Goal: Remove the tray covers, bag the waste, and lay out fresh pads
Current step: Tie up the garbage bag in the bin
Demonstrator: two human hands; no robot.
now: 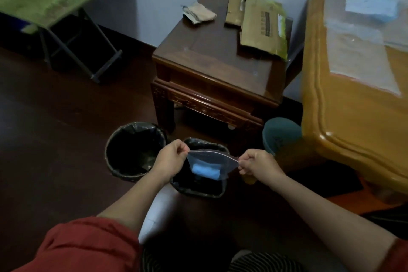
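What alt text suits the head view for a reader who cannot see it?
A left hand and a right hand pinch the top corners of a clear zip bag holding a blue bundle, above a black-lined bin. A second lined bin stands beside it, near a dark side table bearing cardboard.

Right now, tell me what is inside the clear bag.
A folded blue thing sits low in the clear bag, which the left hand and right hand pinch at its top corners. Whether anything lies behind it is hidden.
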